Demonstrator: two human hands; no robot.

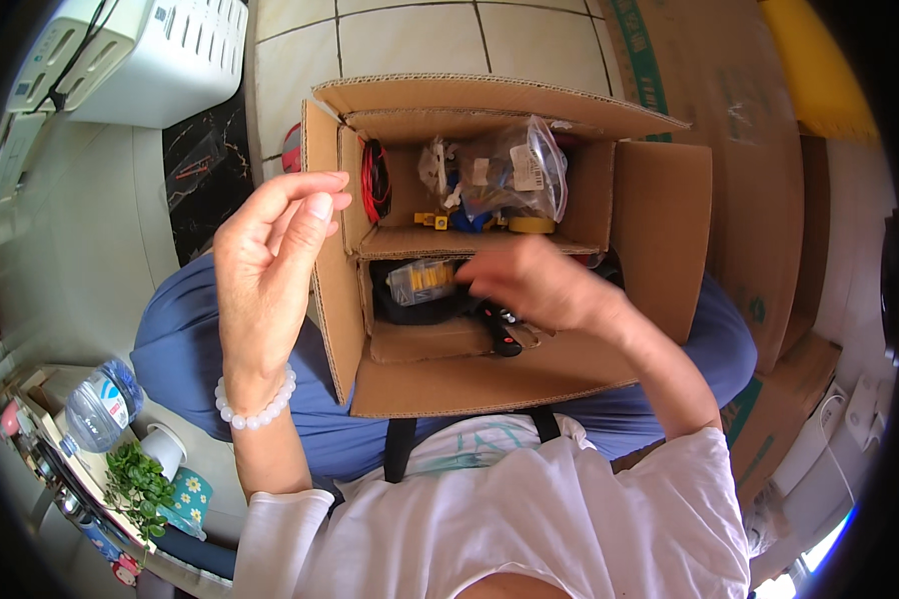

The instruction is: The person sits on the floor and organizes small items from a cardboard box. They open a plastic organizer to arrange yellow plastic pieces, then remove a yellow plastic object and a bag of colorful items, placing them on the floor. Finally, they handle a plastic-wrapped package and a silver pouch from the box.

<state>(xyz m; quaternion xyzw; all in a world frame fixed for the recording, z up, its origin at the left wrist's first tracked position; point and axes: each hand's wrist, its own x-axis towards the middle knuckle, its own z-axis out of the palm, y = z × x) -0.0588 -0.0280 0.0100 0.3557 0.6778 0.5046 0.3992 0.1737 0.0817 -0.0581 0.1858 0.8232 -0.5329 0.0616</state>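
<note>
An open cardboard box (389,382) with an inner divider stands between the knees. My left hand (270,239), a white bead bracelet on its wrist, is raised by the box's left flap; its fingertips come close together, and whether they pinch something small cannot be told. Blurred, my right hand (524,281) hovers over the near compartment, its fingers partly hidden. Below lie a clear plastic case with yellow pieces (423,281) and a black handle with red spots (503,337). The far compartment holds a clear zip bag (513,168), a red and black wire coil (375,180) and a yellow tape roll (532,224).
Large cardboard cartons (749,187) stand to the right. A white ventilated appliance (172,67) is at the upper left. At the lower left are a large plastic water bottle (101,408) and a green potted plant (138,483). Blue-trousered legs (180,337) flank the box.
</note>
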